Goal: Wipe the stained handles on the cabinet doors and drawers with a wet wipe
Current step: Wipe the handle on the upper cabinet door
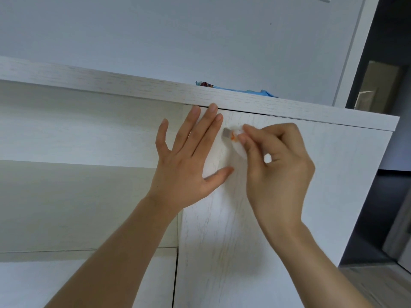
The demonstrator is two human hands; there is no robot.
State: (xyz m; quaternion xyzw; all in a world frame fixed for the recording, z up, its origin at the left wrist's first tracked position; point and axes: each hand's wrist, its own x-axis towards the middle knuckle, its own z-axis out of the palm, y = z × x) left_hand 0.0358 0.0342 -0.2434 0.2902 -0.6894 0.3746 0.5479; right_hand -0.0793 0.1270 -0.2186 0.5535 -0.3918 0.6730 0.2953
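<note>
Metal, small and grey, the handle [227, 132] sits high on the white wood-grain cabinet door [222, 218], just below the door's top edge. An orange stain [232, 137] marks the right end of the handle, where it meets the wet wipe [239, 142].

The wet wipe is white and bunched, and it is pressed against the right side of the handle. The right hand [278, 165] pinches the wipe between thumb and fingertips, with the remaining fingers curled in toward the palm. Most of the wipe is hidden behind these fingers.

The left hand [186, 156] lies flat on the door just left of the handle. Its fingers are straight and spread, grasping nothing; the fingertips reach the door's top edge and the thumb points right, below the handle.

Above the door runs the cabinet top [133, 87], a white wood-grain slab. On its far side, above the handle, lies a blue packet [244, 89], of which only the upper edge shows. Left of the door is an open shelf recess [77, 130]. Behind the cabinet stands a plain white wall [178, 36]. At the far right is a dark doorway [387, 85].
</note>
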